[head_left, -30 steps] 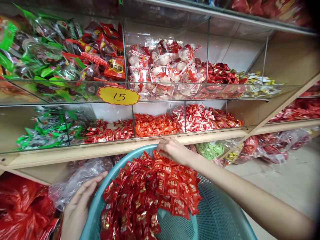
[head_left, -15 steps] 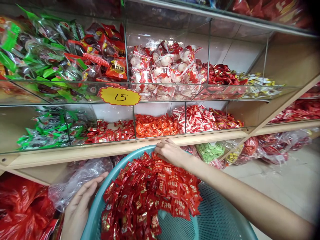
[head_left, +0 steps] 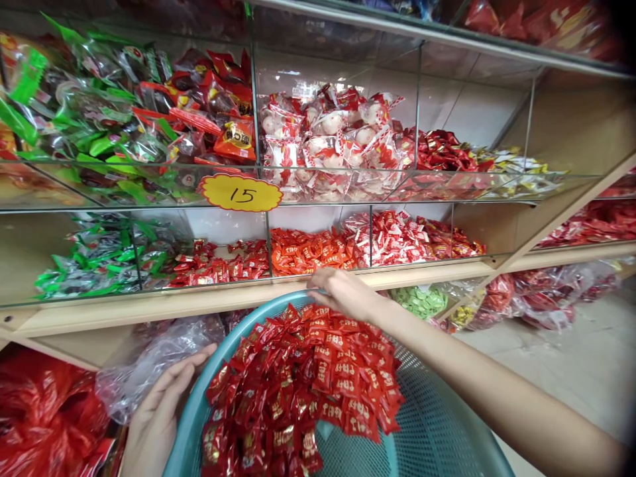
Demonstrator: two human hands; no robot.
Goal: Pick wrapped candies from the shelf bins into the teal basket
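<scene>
Your left hand lies flat, fingers spread, on the teal basket rim. Your right hand curls over the far rim — just under the wooden shelf edge — touching the red candies, but you cannot tell if it pinches any.

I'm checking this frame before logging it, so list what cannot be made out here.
- Right hand, head view: the fingers curl over the basket rim, so whether they hold any red candies is hidden.
- Left hand: its wrist is cut off by the bottom edge.
- Candy wrapper print: too small to read.
- Top shelf goods: cut off by the upper edge and blurred.
</scene>
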